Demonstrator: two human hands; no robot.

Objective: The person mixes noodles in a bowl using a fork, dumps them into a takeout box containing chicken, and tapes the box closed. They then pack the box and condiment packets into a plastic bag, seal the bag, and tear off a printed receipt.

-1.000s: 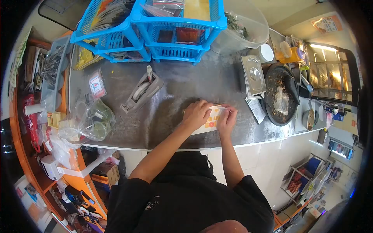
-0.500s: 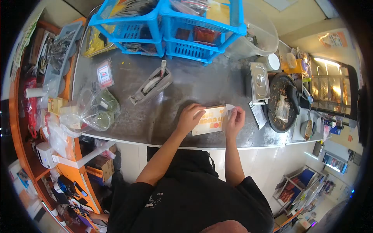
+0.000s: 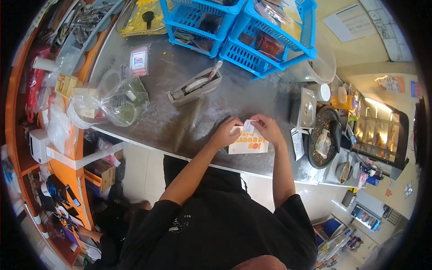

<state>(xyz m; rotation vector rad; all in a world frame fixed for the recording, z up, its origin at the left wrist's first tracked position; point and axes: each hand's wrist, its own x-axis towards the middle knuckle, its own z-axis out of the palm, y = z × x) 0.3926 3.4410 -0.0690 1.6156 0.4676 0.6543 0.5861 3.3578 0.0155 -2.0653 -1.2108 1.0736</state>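
Note:
A white paper packet with orange lettering (image 3: 248,145) lies on the metal worktop in front of me. My left hand (image 3: 226,134) grips its upper left corner, thumb on the printed face. My right hand (image 3: 268,129) pinches a small white printed slip (image 3: 248,126) at the packet's top edge. The slip overlaps the packet; whether it is stuck there I cannot tell. Beyond my left hand rests a grey tape dispenser (image 3: 196,87) with a pen-like stick on it.
Blue stacked baskets (image 3: 243,58) stand at the back. To the right are a lidded steel container (image 3: 308,108), a dark pan (image 3: 320,150) and a paper receipt (image 3: 297,143). Clear plastic bags (image 3: 123,101) lie left. Another person's hand (image 3: 92,234) shows at lower left.
My right hand has moved from the packet's right side to its top edge, bringing the white slip along. The packet has turned a little, and the head view has swung.

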